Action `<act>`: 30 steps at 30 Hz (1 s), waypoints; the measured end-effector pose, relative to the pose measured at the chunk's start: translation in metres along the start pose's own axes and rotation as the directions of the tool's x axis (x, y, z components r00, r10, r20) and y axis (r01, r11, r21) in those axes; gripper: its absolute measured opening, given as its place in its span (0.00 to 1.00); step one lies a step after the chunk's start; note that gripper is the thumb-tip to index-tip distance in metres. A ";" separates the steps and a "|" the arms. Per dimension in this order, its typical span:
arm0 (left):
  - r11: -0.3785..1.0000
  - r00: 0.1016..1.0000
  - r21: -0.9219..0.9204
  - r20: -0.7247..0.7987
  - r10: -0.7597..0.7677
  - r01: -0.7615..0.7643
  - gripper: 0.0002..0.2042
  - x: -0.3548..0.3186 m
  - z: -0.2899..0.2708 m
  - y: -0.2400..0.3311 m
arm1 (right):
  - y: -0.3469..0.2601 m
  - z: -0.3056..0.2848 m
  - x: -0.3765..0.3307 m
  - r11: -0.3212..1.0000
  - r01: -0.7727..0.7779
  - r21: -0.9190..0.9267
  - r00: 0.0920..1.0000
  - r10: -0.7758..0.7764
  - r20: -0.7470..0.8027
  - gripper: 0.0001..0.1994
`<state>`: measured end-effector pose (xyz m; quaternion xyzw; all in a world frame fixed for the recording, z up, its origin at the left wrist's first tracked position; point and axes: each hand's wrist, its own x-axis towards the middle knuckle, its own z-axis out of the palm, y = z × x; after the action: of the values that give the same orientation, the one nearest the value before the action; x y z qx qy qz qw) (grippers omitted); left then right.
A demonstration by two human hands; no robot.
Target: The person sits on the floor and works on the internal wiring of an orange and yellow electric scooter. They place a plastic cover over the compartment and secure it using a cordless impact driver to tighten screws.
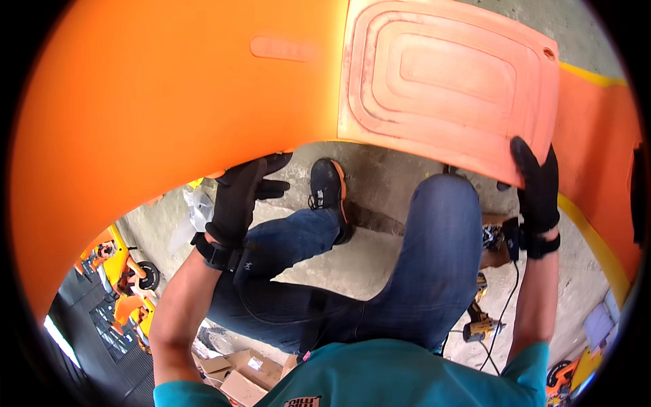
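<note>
A large smooth orange plastic body fills the upper left. Beside it sits a paler orange panel with raised rounded-rectangle ridges and a small hole in its far right corner. My right hand, in a black glove, grips the panel's near right corner, thumb on its face and the other fingers along the side edge. At the lower edge of the orange body is my gloved left hand, its fingers apart and some tips hidden beneath that edge. Both wrists wear black straps.
A yellow-and-black power drill lies on the concrete floor by my right thigh. An open cardboard box stands at lower left, a clear plastic bag near my left hand. Orange-and-yellow wheeled machines stand at left. A black cable hangs below my right wrist.
</note>
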<state>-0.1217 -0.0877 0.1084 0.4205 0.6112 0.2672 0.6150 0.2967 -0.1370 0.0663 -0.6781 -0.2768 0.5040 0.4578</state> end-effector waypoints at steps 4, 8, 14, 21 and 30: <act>0.999 0.999 -0.021 0.007 -0.048 0.048 0.17 -0.006 -0.001 0.001 | -0.007 0.004 -0.013 1.000 -0.008 0.017 1.000 0.008 -0.011 0.19; 1.000 1.000 0.013 0.003 -0.003 0.002 0.17 -0.002 0.002 0.002 | 0.001 -0.006 -0.002 0.999 -0.006 0.037 1.000 0.005 0.015 0.19; 0.997 0.996 0.072 0.081 -0.030 0.024 0.18 0.000 -0.006 0.004 | -0.008 0.000 -0.007 1.000 0.017 0.004 1.000 -0.017 0.007 0.21; 0.989 0.988 0.148 0.152 -0.008 -0.015 0.19 0.000 -0.011 0.006 | 0.003 -0.005 0.004 0.996 -0.067 0.059 0.998 0.066 0.011 0.20; 0.927 0.925 0.131 0.098 -0.366 0.353 0.19 -0.009 -0.017 -0.005 | 0.017 -0.011 0.010 0.994 0.107 -0.002 0.994 -0.107 0.009 0.20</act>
<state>-0.1400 -0.0944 0.1109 0.3501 0.6535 0.0896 0.6651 0.3089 -0.1397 0.0471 -0.6606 -0.3154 0.4815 0.4819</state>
